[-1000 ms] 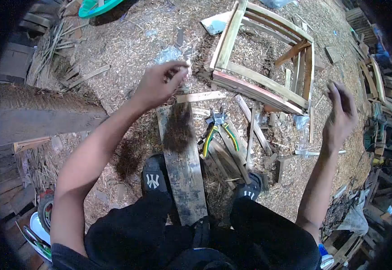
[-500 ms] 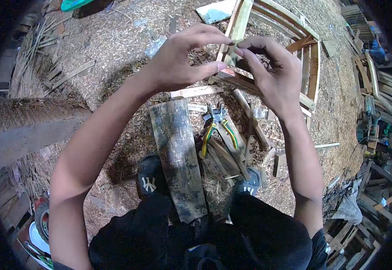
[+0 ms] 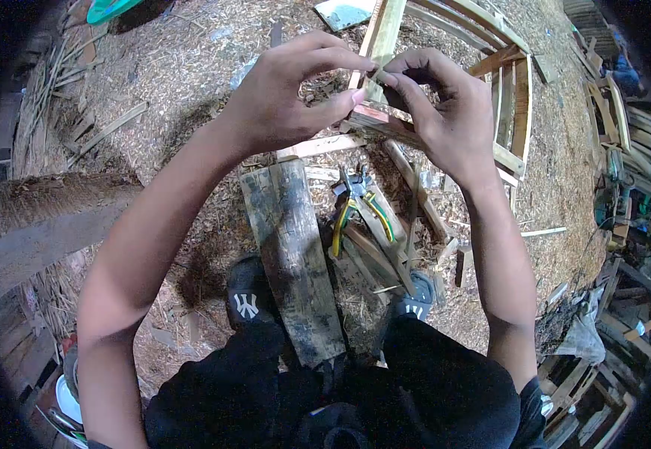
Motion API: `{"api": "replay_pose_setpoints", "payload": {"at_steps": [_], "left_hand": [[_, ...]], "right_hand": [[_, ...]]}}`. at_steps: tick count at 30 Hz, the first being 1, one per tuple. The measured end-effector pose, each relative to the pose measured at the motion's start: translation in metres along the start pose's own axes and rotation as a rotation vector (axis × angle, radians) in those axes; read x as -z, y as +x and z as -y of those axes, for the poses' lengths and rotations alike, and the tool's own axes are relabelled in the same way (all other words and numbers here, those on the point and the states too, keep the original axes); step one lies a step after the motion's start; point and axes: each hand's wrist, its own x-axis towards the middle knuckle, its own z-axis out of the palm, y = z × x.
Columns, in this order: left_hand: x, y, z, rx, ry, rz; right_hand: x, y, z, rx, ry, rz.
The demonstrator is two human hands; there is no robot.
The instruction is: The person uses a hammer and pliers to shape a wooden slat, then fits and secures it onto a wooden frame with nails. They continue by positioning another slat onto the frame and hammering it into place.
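**Both hands pinch a small piece above a scrap-strewn floor**

The floor (image 3: 191,82) is covered all over in wood shavings and chips. A heavy log (image 3: 41,217) lies across it at the left edge. A wooden frame (image 3: 516,112) of pale slats lies flat at the top right, partly hidden behind the hands. A dark, stained plank (image 3: 292,254) runs from between the person's legs up towards the hands, with a black shoe (image 3: 245,295) just left of it and a second shoe (image 3: 415,299) well to its right, among loose offcuts.

The left hand (image 3: 280,105) and the right hand (image 3: 453,120) are raised together in the upper middle of the view, fingertips meeting. The fingers of both hands are closed in a pinch on a small piece (image 3: 376,75), held in the air between them, in front of the frame's near corner. It is too small to tell what it is.

Below the hands, a thin pale slat (image 3: 318,146) lies crosswise at the plank's far end. Pliers (image 3: 355,202) with yellow-green handles rest on the offcuts just right of the plank, touched by neither hand.
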Motion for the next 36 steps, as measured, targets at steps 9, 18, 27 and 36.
{"api": "replay_pose_setpoints", "payload": {"at_steps": [9, 18, 27, 36], "left_hand": [[0.001, -0.002, -0.004, 0.002, 0.005, 0.019], [0.004, -0.002, -0.009, 0.048, 0.005, 0.047], [0.002, -0.005, -0.003, 0.003, -0.03, 0.014], [0.002, -0.006, -0.003, 0.041, -0.047, 0.032]], "right_hand": [[-0.003, -0.001, -0.002, 0.011, 0.003, -0.003], [-0.004, -0.001, 0.002, 0.036, -0.028, 0.001], [-0.009, -0.005, 0.004, 0.163, -0.046, -0.041], [-0.011, -0.003, -0.002, 0.295, -0.099, -0.062]]}}
